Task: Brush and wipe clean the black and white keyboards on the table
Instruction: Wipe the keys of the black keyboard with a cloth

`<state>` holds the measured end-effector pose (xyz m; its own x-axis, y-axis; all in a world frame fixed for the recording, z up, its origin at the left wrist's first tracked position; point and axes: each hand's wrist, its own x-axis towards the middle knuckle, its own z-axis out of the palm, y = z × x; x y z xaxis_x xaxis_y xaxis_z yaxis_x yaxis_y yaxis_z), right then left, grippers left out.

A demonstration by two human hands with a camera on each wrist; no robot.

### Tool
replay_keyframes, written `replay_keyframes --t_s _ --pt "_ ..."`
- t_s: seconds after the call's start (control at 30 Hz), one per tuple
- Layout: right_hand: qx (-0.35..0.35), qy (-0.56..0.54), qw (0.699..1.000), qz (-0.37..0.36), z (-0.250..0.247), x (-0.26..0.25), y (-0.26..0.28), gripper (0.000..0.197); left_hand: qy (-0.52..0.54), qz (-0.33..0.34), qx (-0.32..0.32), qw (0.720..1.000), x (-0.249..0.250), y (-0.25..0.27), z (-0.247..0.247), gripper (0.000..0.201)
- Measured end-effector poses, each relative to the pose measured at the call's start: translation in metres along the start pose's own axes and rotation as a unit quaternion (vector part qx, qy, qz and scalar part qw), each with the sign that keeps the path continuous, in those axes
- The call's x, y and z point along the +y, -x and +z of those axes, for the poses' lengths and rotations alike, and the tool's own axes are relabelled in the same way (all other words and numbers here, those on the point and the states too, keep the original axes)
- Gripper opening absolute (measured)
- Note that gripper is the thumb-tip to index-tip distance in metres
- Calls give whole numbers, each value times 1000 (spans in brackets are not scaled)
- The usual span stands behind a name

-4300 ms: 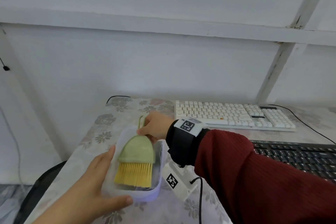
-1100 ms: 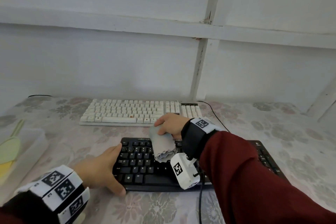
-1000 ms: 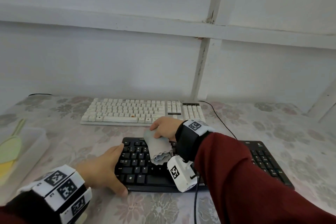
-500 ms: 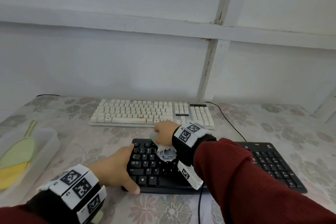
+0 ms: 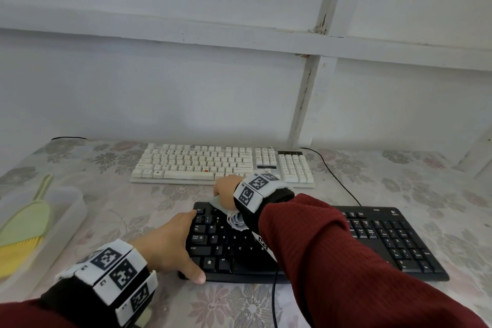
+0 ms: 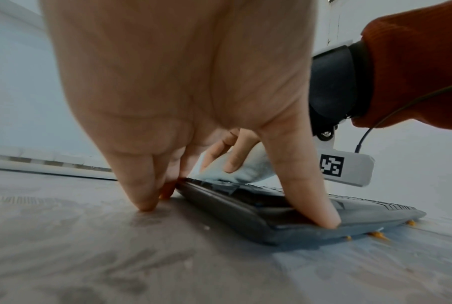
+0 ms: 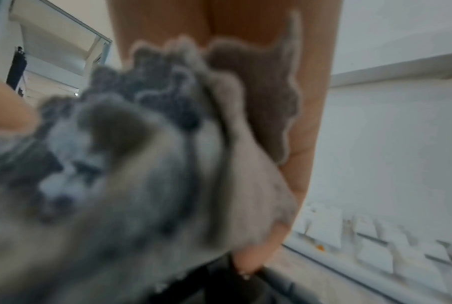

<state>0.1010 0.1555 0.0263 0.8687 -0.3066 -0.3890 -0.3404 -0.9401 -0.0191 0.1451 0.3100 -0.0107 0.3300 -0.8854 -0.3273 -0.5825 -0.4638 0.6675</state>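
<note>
- Against a pale painted wall crossed by white beams, seen from the head, a counter [image 5: 372, 173] under a faded floral cover carries two keyboards: the white keyboard [image 5: 221, 165] at the back, the black keyboard [image 5: 386, 237] nearer, a black cable [image 5: 338, 181] trailing past between them.
- Left hand [image 5: 170, 245] braces the black keyboard's left end, fingers straight along its edge, thumb on the front corner; grip released, nothing grasped.
- Right hand [image 5: 226, 190] is clenched round a grey cloth [image 5: 235, 218], pressed on the top-left keys.
- At the left edge a clear plastic tub [image 5: 72, 210] holds a green brush [image 5: 29, 224] with yellow bristles.
- From the left wrist: fingertips [image 6: 144, 203] touch the counter, the thumb lies on the keyboard's front edge, and orange crumbs [image 6: 375, 234] sit beside the keyboard on the cover.
- From the right wrist: the bunched cloth fills the picture, blurred, held against the palm; the white keyboard lies just beyond.
</note>
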Motion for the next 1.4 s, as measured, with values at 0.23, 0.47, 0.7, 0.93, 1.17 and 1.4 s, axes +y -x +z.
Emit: replay_keyframes --t_s 0.23,0.47,0.7,0.93,1.17,1.4 --pt "-31 -17 999 30 11 53 25 38 -5 -25 -4 1000 1 4 -1 78" --pt "-39 -76 993 85 15 116 75 36 -6 -57 -12 998 2 3 -1 95" --pt "-70 -48 984 158 26 181 102 43 -4 -71 -19 997 9 7 -1 94" --pt "-75 5 979 190 29 209 116 49 10 -89 -19 996 8 6 -1 110" --pt "-7 -34 966 256 31 244 129 42 14 -95 -22 995 8 6 -1 114" --pt "-57 26 963 262 49 262 133 45 20 -100 -20 995 6 6 -1 115"
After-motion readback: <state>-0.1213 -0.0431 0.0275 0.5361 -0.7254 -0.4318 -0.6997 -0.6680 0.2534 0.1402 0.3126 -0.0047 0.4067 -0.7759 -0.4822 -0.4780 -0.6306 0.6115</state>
